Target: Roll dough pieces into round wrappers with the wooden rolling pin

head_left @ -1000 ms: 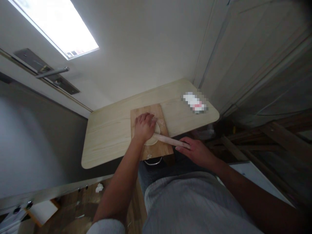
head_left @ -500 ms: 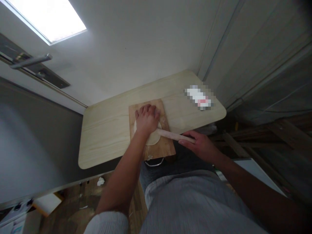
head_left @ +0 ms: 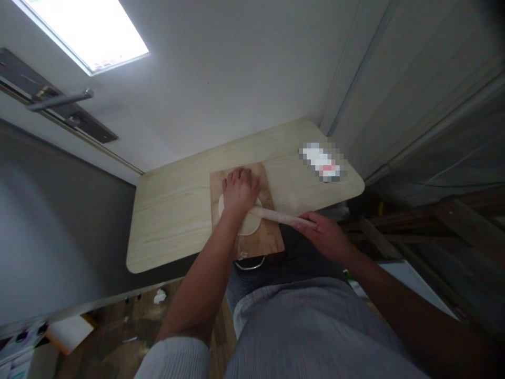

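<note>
A thin round sheet of dough (head_left: 249, 225) lies on a wooden cutting board (head_left: 258, 246). My left hand (head_left: 240, 192) is laid over its far part, fingers bent and close together at the far edge, gripping the dough; the fingertips are hidden. My right hand (head_left: 325, 234) is closed around the near end of a pale rolling pin (head_left: 276, 216), which reaches leftward across the dough. The pin's other end disappears beneath my left hand.
The board rests on a light wood-coloured tabletop (head_left: 169, 216), jutting past its near edge. A blurred-out white and red item (head_left: 320, 162) lies on the right. Behind stands a white door with a metal handle (head_left: 63, 100). Crumpled white paper (head_left: 160, 296) is on the floor.
My left hand's fingers have drawn closer together over the dough. My right hand still holds the rolling pin, which has barely shifted. The whole view has shifted slightly.
</note>
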`<state>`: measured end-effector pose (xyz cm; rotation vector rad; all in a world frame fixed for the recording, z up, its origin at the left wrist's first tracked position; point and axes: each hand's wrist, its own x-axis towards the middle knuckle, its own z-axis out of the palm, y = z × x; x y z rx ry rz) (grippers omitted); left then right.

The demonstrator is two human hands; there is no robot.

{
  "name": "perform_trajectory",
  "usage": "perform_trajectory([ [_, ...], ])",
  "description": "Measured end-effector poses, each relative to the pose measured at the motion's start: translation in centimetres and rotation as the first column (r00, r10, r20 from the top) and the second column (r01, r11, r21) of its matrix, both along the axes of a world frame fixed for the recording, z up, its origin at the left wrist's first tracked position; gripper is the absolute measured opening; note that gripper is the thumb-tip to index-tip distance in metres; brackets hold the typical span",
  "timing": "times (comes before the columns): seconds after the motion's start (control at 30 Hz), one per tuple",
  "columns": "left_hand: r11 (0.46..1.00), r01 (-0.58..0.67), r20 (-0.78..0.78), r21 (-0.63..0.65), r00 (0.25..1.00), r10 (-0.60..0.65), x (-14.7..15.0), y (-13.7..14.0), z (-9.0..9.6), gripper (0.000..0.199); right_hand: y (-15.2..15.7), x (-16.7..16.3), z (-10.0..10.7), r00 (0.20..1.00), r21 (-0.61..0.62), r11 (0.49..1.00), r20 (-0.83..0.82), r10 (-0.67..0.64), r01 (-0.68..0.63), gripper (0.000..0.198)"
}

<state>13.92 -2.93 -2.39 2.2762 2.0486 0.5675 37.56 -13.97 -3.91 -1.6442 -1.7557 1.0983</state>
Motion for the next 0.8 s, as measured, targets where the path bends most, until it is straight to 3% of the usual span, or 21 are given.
perform_trajectory([
  [0.23,0.999,-0.018,0.057,0.030,0.998,0.017,-0.6,-1.6,0.0,0.041,-1.5,-0.5,0.6,0.997,0.016,0.998,0.051,0.059,-0.060,0.037],
  [0.37,0.998,0.013,0.124,0.069,0.992,-0.021,-2.1,-2.6,0.1,0.037,-2.3,-0.9,0.9,0.998,0.065,0.996,0.022,0.065,-0.067,0.034],
  [0.53,0.987,-0.048,0.189,0.153,0.982,0.019,-4.0,-3.1,-0.1,0.035,-3.1,-1.7,0.9,0.994,0.085,0.990,0.016,0.111,-0.112,0.031],
  [0.8,0.997,-0.001,0.085,0.074,0.996,-0.005,-3.0,-2.3,0.0,0.036,-2.9,-1.7,0.4,0.989,0.004,0.992,0.084,0.124,-0.125,0.039],
])
